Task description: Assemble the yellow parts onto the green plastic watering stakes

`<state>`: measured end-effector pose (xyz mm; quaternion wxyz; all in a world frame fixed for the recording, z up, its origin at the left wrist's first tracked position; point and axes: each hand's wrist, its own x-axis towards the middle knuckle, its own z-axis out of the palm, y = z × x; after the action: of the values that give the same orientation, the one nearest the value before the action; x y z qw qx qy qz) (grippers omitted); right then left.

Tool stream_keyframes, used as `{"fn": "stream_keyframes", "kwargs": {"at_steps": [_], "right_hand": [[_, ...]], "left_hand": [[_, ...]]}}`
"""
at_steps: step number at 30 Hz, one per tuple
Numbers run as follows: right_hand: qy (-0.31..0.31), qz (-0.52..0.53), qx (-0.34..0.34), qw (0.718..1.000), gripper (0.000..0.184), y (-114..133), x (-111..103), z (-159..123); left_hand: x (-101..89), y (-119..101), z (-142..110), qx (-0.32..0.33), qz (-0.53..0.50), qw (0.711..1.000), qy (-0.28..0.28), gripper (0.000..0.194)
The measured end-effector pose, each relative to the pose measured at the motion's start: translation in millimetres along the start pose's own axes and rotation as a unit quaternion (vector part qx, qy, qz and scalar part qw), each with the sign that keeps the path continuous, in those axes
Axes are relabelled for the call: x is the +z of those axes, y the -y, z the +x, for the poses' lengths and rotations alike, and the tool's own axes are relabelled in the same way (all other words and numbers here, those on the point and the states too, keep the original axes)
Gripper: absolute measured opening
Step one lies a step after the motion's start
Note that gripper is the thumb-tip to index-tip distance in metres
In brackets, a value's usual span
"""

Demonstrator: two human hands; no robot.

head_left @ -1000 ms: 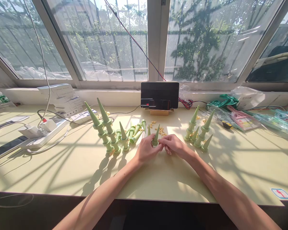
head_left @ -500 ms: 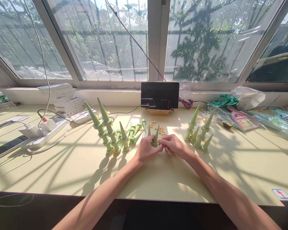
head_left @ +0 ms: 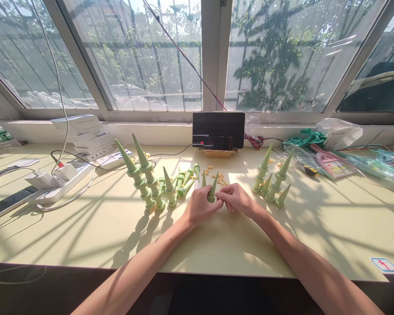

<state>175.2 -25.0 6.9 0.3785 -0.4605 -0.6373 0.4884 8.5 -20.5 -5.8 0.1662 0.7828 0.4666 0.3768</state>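
My left hand (head_left: pixel 201 205) is closed around the base of a green cone piece (head_left: pixel 213 187), whose point sticks up above the fingers. Close against it, my right hand (head_left: pixel 239 199) is pinched at the cone's right side. Whatever lies between those fingertips is too small and too covered to make out. A second green cone tip (head_left: pixel 204 178) shows just behind my left hand; its lower part is hidden. Small yellow pegs (head_left: pixel 220 178) lie scattered beyond both hands.
Tall stacked green spires (head_left: pixel 147 168) and loose green pieces (head_left: pixel 184 180) occupy the left. More green spires (head_left: pixel 277 183) stand at right. A dark tablet (head_left: pixel 218 124) with a phone (head_left: pixel 218 143) before it is at the back. A power strip (head_left: pixel 65 183) lies far left.
Both hands stay in nearly the same place at the green cone piece. My right fingertips have shifted very slightly to the left.
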Motion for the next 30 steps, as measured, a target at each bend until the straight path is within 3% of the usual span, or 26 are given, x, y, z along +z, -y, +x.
{"fn": "stream_keyframes", "kwargs": {"at_steps": [18, 30], "right_hand": [[0.029, 0.028, 0.027, 0.999, 0.038, -12, -1, 7], [0.043, 0.139, 0.064, 0.987, 0.039, -10, 1, 8]], "left_hand": [[-4.3, -3, 0, -0.011, 0.001, 1.0, -0.002, 0.032], [-4.2, -6, -1, 0.0, 0.007, 1.0, -0.001, 0.029]]}}
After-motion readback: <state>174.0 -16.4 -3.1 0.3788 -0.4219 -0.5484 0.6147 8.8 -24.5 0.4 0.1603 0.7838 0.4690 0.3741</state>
